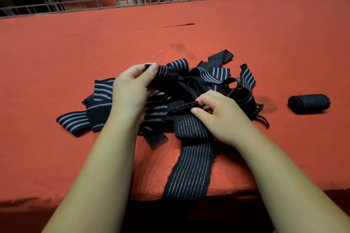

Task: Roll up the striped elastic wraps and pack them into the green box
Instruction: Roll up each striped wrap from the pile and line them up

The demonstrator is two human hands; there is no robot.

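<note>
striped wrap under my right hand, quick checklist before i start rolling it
1. Right hand pinches the wrap's folded end: ok.
2. Wrap lies flat, untwisted where visible, tail over the table edge: ok.
3. Left hand free to help: not ok, it pinches another strip in the pile.
4. Finished roll apart from the pile: ok.
5. Green box within reach: cannot tell, not in view.

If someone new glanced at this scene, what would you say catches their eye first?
The tangled heap of striped wraps mid-table on the red cloth, with the left hand pinching one end and the right hand gripping another. A finished roll lies apart at the right.
</note>
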